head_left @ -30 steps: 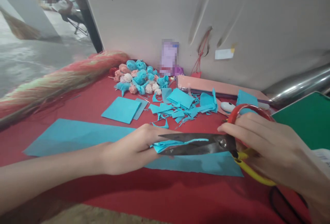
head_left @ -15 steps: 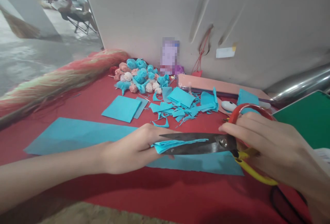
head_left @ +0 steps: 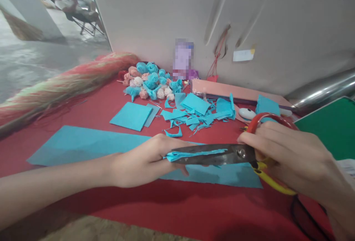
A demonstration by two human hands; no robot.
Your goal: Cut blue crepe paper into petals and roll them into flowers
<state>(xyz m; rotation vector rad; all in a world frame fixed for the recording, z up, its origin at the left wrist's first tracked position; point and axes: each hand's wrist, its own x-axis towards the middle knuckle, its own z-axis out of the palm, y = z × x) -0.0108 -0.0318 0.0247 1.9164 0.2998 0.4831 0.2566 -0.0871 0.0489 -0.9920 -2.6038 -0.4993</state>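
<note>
Between the fingers of my left hand (head_left: 152, 159) is pinched a folded piece of blue paper (head_left: 177, 155). My right hand (head_left: 294, 156) grips the scissors (head_left: 241, 153) by their red and yellow handles. The blades lie along both sides of the folded paper, nearly closed, with their tips at my left fingers. Beneath both hands a long blue paper strip (head_left: 91, 143) lies on the red table (head_left: 133, 204). Folded blue squares (head_left: 131, 116) rest beyond my left hand, and blue scraps (head_left: 194, 119) are strewn beyond the blades.
Blue, pink and white paper flowers (head_left: 152, 80) are heaped at the back. A white mouse-shaped object (head_left: 246, 114) and a green board (head_left: 330, 126) are on the right. A straw broom (head_left: 69, 78) lies along the left edge. A person (head_left: 72, 4) reclines in the far background.
The scissor blades have closed further over the folded paper, and the yellow handle has risen towards the red one. My left hand has hardly moved.
</note>
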